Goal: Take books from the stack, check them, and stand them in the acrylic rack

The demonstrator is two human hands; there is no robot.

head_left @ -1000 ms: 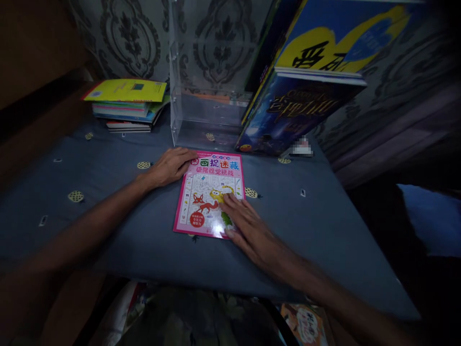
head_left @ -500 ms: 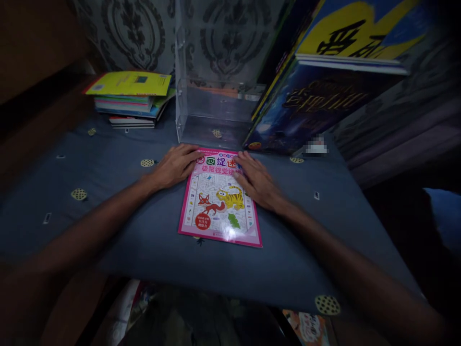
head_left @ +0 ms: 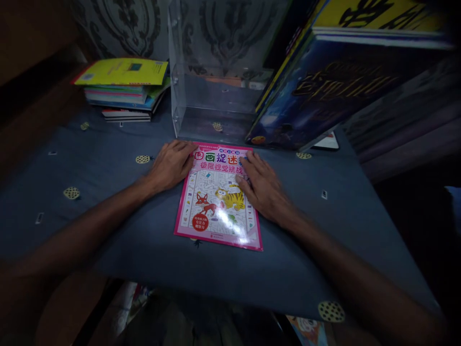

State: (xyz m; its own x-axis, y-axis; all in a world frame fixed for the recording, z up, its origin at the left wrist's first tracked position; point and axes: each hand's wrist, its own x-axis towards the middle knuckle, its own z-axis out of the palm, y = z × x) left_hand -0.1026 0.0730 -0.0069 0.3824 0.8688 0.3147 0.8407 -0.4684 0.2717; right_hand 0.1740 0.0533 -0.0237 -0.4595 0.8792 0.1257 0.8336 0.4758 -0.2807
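Note:
A pink-bordered children's picture book (head_left: pixel 211 192) lies flat and closed on the cloth-covered table, its cover showing a fox and a yellow striped cat. My left hand (head_left: pixel 172 164) rests at the book's upper left edge, fingers stretched out with the tips on the cover. Across from it, my right hand (head_left: pixel 264 187) lies flat over the upper right edge, fingers extended and covering part of the title. Just behind the book stands a clear plastic rack (head_left: pixel 212 122).
A stack of books (head_left: pixel 118 98) with a yellow one on top sits at the back left. Large books, a dark blue one (head_left: pixel 306 101) in front, stand leaning at the back right. The grey-blue tablecloth (head_left: pixel 144 254) has a pineapple print.
The view has shifted slightly closer to the table. My right hand has slid a little outward along the book's edge, uncovering more of the title. The left hand stays nearly in place.

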